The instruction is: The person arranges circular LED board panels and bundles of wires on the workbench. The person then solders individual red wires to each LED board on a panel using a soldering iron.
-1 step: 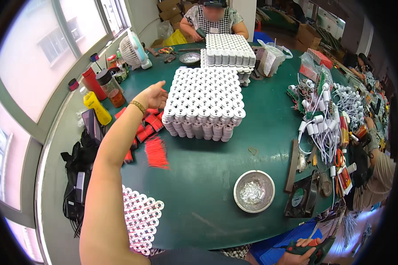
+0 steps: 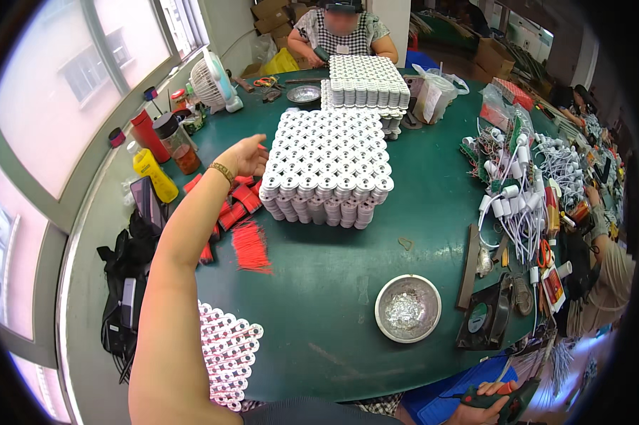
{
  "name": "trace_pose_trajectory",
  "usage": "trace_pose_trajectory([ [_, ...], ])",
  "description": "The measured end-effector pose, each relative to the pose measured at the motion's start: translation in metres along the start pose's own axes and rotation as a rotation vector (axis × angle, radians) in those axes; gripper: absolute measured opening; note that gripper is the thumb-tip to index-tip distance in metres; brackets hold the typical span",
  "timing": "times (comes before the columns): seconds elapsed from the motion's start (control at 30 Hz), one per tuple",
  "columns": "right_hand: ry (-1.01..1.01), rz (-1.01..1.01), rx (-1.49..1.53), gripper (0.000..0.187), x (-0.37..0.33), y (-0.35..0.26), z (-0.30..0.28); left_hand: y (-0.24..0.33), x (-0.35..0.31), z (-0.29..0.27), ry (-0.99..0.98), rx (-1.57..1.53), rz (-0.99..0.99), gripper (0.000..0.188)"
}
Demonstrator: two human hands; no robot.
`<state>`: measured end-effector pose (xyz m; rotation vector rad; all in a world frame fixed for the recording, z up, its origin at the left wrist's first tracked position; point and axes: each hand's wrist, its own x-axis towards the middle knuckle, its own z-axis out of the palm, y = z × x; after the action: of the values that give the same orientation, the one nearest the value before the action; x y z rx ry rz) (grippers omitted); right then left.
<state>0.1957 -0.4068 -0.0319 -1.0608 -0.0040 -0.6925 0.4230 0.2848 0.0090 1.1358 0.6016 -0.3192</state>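
Note:
My left hand [image 2: 247, 156] reaches forward with its fingers apart, at the left side of a tall stack of white round plastic pieces [image 2: 326, 152]. Nothing shows in this hand, and its fingertips are close to the stack; I cannot tell if they touch. At the lower right edge, my right hand [image 2: 484, 405] is closed round a green power screwdriver [image 2: 521, 400]. Partly behind my left forearm lies a sheet of white round pieces with red strands [image 2: 229, 354]. Red bundles [image 2: 240, 202] and a pile of loose red strands [image 2: 251, 248] lie below my left hand.
A metal bowl [image 2: 408, 309] of small shiny bits stands on the green table [image 2: 319, 283]. White-corded parts [image 2: 514, 191] crowd the right side. Bottles [image 2: 153, 170] and a fan [image 2: 215, 81] line the left. Across the table, a person [image 2: 342, 35] sits behind another white stack [image 2: 369, 81].

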Motion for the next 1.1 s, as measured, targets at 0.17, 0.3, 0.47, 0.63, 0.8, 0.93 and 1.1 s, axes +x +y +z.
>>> trace_pose_trajectory([
  [0.17,0.004,-0.066,-0.118,0.035,0.014,-0.017,0.010,-0.004,0.030,0.048,0.249,0.246,0.209,0.048],
  [0.3,-0.024,-0.103,-0.112,0.033,0.019,-0.011,0.023,-0.010,0.062,0.043,0.159,0.235,0.344,0.049],
  [0.47,-0.044,-0.085,-0.151,0.037,0.028,-0.019,0.017,-0.008,0.078,-0.014,0.000,0.169,0.310,0.051],
  [0.63,0.066,-0.142,-0.180,0.036,0.039,-0.019,0.004,-0.032,0.085,-0.027,-0.090,0.101,0.278,0.052],
  [0.8,0.090,-0.174,-0.182,0.035,0.064,-0.019,-0.001,-0.034,0.085,-0.024,-0.151,0.027,0.270,0.054],
  [0.93,0.022,-0.181,-0.184,0.036,0.069,-0.017,-0.008,-0.054,0.094,0.002,-0.181,-0.047,0.263,0.055],
  [1.1,0.116,-0.216,-0.119,0.037,0.062,-0.018,-0.022,-0.069,0.122,0.100,-0.263,-0.127,0.264,0.056],
])
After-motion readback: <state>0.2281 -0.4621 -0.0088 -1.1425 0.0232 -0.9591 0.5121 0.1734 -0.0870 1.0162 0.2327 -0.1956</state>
